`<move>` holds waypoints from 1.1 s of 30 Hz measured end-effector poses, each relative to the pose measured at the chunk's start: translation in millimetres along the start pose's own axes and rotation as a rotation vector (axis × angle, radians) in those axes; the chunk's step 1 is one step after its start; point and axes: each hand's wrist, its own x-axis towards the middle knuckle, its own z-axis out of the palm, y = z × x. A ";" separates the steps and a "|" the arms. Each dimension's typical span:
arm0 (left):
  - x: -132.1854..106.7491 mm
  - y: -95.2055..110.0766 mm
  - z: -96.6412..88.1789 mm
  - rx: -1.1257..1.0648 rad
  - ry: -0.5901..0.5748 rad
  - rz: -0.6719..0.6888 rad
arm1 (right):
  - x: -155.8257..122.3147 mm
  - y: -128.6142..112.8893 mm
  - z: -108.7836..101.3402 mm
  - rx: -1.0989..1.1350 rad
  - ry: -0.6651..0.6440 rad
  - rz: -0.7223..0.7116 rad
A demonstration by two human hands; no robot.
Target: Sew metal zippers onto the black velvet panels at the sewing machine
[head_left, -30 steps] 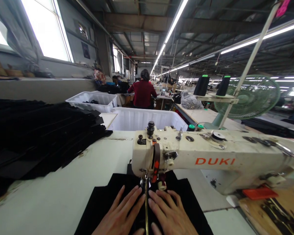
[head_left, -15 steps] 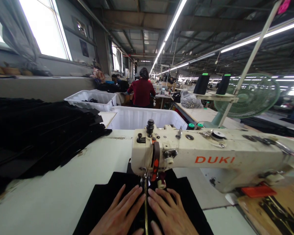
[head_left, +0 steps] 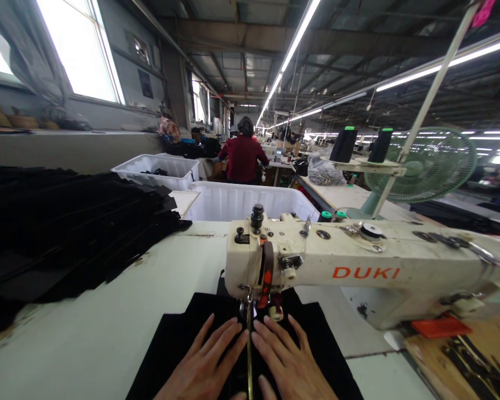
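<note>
A black fabric piece [head_left: 170, 339] lies flat on the sewing table beneath the head of a white sewing machine [head_left: 300, 261]. Down its middle runs a narrow gold-coloured zipper or strip [head_left: 250, 361], reaching up to the presser foot [head_left: 245, 308]. My left hand [head_left: 210, 355] rests flat on the fabric just left of the strip, fingers stretched toward the needle area. On the other side, my right hand [head_left: 287, 355] presses the fabric with its fingers spread. Both sets of fingertips stop a little short of the presser foot. The needle itself is hard to make out.
A big stack of black fabric pieces [head_left: 66, 233] covers the table's left. Behind the machine stand white plastic bins [head_left: 250, 197]. Two black thread cones [head_left: 344, 144] and a green fan [head_left: 420, 164] are at right. A person in dark red [head_left: 244, 155] sits ahead.
Both hands stay in nearly the same place on the fabric. The whole view has shifted very slightly, and little else differs.
</note>
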 end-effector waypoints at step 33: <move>3.5 -14.6 20.2 -0.326 -0.098 -0.129 | 15.8 9.7 -9.2 0.325 -0.185 0.189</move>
